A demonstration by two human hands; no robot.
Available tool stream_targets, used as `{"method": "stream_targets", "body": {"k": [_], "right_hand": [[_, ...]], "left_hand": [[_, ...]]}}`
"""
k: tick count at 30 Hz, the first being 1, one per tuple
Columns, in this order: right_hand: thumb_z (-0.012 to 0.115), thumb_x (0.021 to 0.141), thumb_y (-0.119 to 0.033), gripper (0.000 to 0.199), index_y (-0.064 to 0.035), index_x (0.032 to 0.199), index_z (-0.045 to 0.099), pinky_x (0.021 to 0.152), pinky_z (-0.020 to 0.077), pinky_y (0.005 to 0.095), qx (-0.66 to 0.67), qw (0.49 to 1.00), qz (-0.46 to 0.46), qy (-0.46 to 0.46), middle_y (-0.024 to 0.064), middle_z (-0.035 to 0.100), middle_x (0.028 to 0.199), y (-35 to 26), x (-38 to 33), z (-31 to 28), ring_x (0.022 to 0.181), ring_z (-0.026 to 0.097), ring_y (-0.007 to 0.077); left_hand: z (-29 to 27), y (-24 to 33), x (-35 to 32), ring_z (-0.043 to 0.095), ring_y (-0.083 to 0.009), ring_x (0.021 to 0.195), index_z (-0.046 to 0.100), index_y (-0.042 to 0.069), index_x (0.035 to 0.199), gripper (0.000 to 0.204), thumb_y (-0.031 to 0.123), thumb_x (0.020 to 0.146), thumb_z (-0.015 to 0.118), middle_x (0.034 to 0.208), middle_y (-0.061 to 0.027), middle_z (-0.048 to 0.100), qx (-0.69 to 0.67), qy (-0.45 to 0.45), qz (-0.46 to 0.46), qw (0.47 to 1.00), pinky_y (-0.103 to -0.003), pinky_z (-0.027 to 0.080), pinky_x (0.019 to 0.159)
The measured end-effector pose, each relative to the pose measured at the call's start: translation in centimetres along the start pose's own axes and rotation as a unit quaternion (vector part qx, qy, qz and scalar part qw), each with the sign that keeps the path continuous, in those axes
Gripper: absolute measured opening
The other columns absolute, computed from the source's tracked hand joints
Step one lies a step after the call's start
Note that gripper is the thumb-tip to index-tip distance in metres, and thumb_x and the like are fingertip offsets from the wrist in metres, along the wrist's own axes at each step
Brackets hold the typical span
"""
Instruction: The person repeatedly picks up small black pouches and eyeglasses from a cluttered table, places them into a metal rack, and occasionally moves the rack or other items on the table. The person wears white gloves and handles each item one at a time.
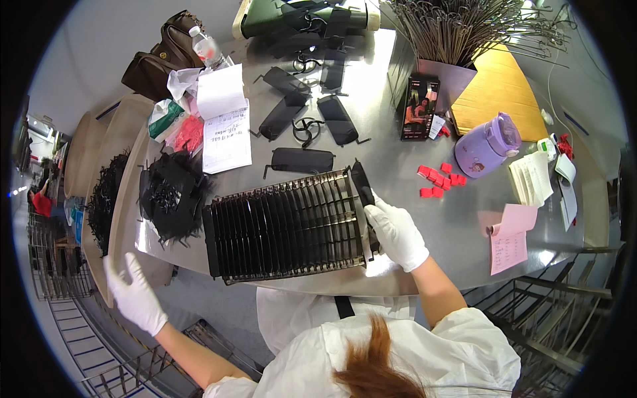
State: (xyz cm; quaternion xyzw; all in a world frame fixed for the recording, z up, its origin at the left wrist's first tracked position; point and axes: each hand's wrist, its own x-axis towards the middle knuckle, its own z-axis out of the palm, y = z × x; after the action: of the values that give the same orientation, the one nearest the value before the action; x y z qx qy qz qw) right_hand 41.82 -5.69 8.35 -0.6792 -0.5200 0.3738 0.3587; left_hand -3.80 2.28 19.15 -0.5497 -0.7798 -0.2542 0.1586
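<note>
My right hand (pixel 396 233), in a white glove, is closed at the right end of a slotted rack (pixel 285 229). Its fingertips meet a dark flat plate (pixel 361 182) that stands nearly edge-on there. Thin black plates fill the rack's left part closely, while metal bars show through on its right. My left hand (pixel 136 292), also gloved, hangs off the table's left side with fingers spread and nothing in it. Closest to it is the rim of a beige tub (pixel 133 166). A heap of black plates (pixel 174 196) lies left of the rack.
Beyond the rack lie several loose black plates (pixel 302 160) and black clips (pixel 307 131). A paper pad (pixel 225 132) is at left. To the right are red pieces (pixel 438 178), a purple jug (pixel 484 149), pink notepaper (pixel 511 242) and a bin of metal hooks (pixel 464 33).
</note>
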Motion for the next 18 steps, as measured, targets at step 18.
{"method": "stream_targets", "body": {"k": [18], "right_hand": [[0.062,0.092,-0.058,0.073,0.0015,0.134,0.057,0.056,0.0517,0.0422,-0.439,0.883,0.005,0.166,0.0171,0.066,0.069,-3.1,2.7,-1.5,0.058,0.066,0.0328]], "left_hand": [[7.9,5.3,-2.6,0.063,-0.0114,0.085,0.066,0.001,0.127,0.043,0.030,0.096,0.072,0.100,-0.0070,0.071,-0.249,-0.128,-0.048,0.959,-0.028,0.052,0.080]]}}
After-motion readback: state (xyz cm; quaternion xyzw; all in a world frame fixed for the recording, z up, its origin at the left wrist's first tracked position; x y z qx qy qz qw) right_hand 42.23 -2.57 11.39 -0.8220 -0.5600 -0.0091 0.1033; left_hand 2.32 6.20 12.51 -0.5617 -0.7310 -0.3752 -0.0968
